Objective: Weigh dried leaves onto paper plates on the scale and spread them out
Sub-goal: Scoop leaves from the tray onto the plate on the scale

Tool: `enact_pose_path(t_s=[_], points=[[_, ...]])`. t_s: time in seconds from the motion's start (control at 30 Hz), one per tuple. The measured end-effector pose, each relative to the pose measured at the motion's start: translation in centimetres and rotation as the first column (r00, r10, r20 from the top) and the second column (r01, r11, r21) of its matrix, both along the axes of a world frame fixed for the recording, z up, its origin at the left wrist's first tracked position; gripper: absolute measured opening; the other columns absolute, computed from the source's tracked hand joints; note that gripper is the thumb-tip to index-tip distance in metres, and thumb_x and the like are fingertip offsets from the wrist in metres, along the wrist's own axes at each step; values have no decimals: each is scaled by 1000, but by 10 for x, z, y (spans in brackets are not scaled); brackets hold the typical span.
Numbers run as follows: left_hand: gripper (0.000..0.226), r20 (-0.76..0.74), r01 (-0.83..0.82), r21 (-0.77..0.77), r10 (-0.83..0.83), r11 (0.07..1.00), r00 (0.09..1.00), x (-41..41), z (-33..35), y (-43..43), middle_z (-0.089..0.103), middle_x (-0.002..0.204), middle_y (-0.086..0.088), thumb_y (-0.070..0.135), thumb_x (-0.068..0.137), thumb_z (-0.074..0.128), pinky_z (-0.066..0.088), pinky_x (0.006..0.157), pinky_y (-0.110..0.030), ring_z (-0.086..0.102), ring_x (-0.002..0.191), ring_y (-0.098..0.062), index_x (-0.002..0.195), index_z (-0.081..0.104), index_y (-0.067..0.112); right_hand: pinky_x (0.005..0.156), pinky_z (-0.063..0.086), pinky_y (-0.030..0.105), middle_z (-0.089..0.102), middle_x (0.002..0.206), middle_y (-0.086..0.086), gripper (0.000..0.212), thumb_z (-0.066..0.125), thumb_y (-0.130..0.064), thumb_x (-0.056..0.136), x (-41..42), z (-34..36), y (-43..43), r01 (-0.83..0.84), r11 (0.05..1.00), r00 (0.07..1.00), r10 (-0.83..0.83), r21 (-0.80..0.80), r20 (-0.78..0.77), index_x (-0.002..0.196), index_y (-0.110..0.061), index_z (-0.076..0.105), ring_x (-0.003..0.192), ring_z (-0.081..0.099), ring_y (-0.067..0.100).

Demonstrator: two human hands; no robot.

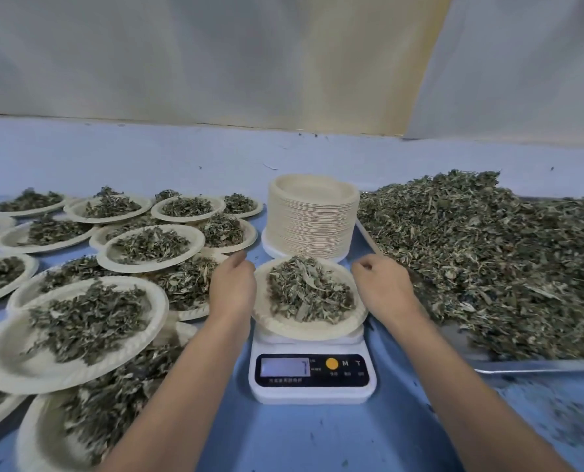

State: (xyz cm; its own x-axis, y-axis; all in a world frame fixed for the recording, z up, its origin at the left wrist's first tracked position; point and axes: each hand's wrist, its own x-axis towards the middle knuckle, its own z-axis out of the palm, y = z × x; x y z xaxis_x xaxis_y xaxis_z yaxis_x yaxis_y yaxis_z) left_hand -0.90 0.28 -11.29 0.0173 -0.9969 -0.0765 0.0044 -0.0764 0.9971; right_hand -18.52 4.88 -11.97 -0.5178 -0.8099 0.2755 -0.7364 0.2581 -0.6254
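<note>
Two hands, both mine, flank the plate being weighed. My left hand (232, 287) sits against its left rim and my right hand (382, 287) at its right rim, toward the far side. The fingers of both are curled downward. I cannot tell whether they pinch the rim, hold leaf scraps or hold nothing.

Between them, the paper plate (309, 327) rests on the kitchen scale (312, 386), near the middle of the bench (318, 437). It carries a heap of dried leaves (309, 291), mounded at the centre with the rim bare. The scale display (283, 366) is lit, but the reading is too blurred to confirm.

Behind the scale, toward the far edge, stands a stack of empty paper plates (312, 219). Toward the right edge a metal tray (539, 364) holds the bulk leaves (488, 260). Toward the left edge lie the filled plates (72, 335), many of them overlapping or resting on one another.

Assessment: the weighing of this portion appears to be at or near its end. Spreading and removal are not yet done. The next move calls for checking the reading, then flattening the mound outward across the plate without pushing leaves over the rim. After that, the plate should be lifted level by both sides and placed among those at the left, where free space is scarce.
</note>
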Motion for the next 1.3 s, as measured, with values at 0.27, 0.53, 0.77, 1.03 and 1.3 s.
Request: enact_pose_path(t_s=[0.27,0.53,0.77,1.03,1.3], points=[[42,-38,7,31,-6,999,999,9,2,-11,58,123,-3,1,93,43,38,106,-47,52,120,-26,132,52,12,60,41,35,60,83,29,29,52,-17,88,8,10,1,-42,996,944,65,-77,324,79,8,63,77,54,43],[45,-94,-128,-49,123,991,988,56,20,-31,58,129,-3,-4,91,46,38,103,-32,52,118,-18,134,51,10,61,57,27,70,76,18,16,63,1,80,34,28,-23,-187,975,826,223,-122,518,72,-10,73,71,63,18],[39,1,-152,-22,152,988,988,119,38,-53,58,125,-12,11,94,55,44,101,-44,57,113,-29,132,51,6,69,54,41,62,66,6,12,64,-5,77,101,43,-80,-118,969,813,220,-217,540,67,-6,71,67,57,19],[13,-65,-236,117,244,965,968,205,55,-87,60,65,-7,8,86,66,48,39,-16,62,44,-10,81,56,2,75,58,42,64,71,15,19,61,-9,87,180,58,-141,-227,951,779,306,-208,548,82,8,67,65,62,24],[30,-279,-348,268,418,898,865,270,31,-129,57,84,-10,7,94,55,53,58,-22,56,60,-13,124,54,1,90,53,48,59,74,4,19,49,-19,94,226,52,-166,-346,924,650,360,-161,669,77,-11,51,80,65,26]])
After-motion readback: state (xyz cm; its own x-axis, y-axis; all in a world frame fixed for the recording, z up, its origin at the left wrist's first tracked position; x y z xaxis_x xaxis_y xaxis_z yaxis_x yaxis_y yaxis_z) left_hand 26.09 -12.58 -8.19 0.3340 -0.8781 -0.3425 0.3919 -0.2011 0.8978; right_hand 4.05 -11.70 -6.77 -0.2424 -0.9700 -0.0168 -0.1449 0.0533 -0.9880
